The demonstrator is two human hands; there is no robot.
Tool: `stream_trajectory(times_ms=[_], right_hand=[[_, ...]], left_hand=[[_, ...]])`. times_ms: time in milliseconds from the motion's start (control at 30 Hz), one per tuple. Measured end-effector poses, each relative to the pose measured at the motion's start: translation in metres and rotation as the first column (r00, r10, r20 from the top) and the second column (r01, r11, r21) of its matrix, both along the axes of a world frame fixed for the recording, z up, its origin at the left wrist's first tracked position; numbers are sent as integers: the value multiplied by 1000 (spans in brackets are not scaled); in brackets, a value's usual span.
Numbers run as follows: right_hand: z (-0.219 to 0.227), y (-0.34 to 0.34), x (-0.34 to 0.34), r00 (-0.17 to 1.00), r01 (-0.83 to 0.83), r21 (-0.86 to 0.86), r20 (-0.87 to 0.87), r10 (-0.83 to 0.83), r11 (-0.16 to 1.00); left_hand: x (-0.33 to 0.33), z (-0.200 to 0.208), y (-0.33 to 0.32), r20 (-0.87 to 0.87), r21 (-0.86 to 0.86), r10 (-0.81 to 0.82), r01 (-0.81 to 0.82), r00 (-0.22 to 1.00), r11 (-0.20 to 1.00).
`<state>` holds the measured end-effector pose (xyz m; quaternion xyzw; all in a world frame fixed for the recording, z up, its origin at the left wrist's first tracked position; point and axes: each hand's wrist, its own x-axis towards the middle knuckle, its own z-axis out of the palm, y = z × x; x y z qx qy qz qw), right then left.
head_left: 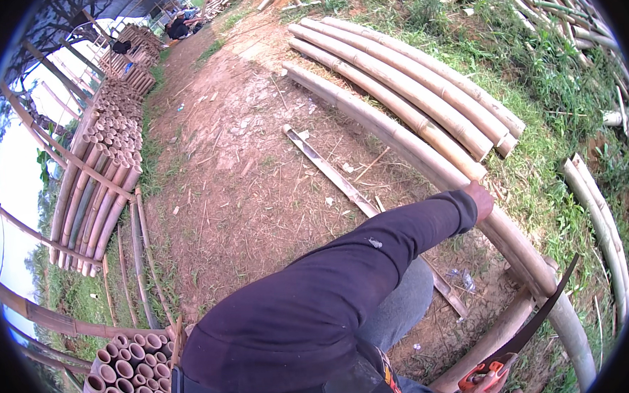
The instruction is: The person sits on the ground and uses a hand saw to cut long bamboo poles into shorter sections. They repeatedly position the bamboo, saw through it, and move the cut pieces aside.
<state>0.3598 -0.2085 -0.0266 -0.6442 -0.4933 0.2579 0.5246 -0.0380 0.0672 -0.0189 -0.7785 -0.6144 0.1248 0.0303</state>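
Observation:
My left arm, in a dark sleeve, reaches across to a long bamboo pole (518, 248). My left hand (481, 200) is closed over the top of this pole, its fingertips partly hidden. Low in the view, my right hand (489, 385) grips the orange handle of a handsaw (538, 321). The saw's dark blade points up and to the right, close to the pole's near end. That end lies by two thicker bamboo pieces, one slanting to the lower left (487, 342) and one to the lower right (574, 339).
Several more bamboo poles (407, 70) lie alongside, farther off. A split bamboo strip (327, 169) lies on the dirt. Stacked bamboo (107, 182) leans on rails at left, with cut tubes (128, 370) bundled below. Two poles (596, 217) lie in grass at right.

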Motion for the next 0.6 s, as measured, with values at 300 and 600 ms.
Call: stream_trajectory(times_ms=[300, 600], right_hand=[[1, 12, 22, 454, -289, 218, 888, -67, 932], [-20, 6, 30, 589, -223, 198, 807, -30, 955]], left_hand=[[-2, 5, -2, 3, -7, -51, 51, 999, 999], [-1, -4, 3, 40, -8, -10, 11, 999, 1000]])
